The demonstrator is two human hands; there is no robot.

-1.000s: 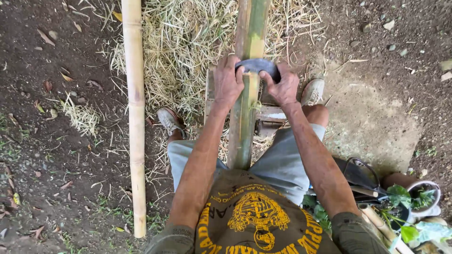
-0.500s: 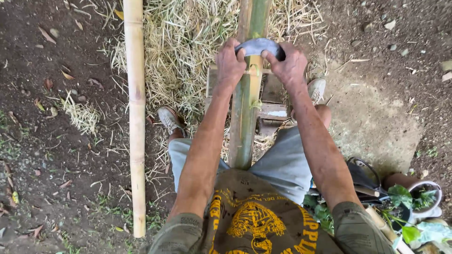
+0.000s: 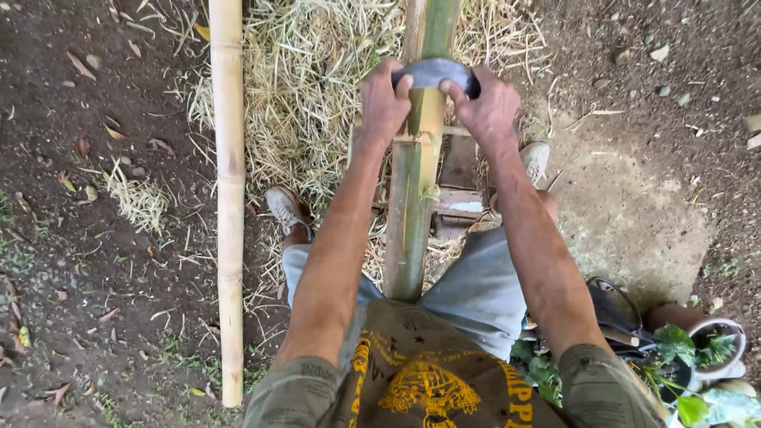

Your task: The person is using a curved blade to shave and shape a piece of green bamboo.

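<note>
I have both fists wrapped round a dark curved blade (image 3: 434, 73) set across the green bamboo pole (image 3: 414, 198) that runs out from between my knees. My left hand (image 3: 384, 101) grips the blade's left end, fingers curled fully shut over it, knuckles up. My right hand (image 3: 485, 105) does the same on the right end, thumb tucked under. Neither hand has any spread; both are clenched on the tool, and the blade's middle sits on top of the pole, just beyond a node where the skin looks paler and already scraped.

To work this well, I judge that I should keep my 2 wrists level so the edge bites evenly across the curve, and draw with my arms straight, not by twisting. The pole lies over a small wooden stand (image 3: 460, 198), so steady downward pressure should stop it rolling. My feet in worn shoes (image 3: 284, 208) brace either side.

A 2nd, yellowish bamboo pole (image 3: 230, 198) lies on the soil to my left, well apart from my hands. Dry straw-like shavings (image 3: 309, 95) are heaped under the work.
</note>
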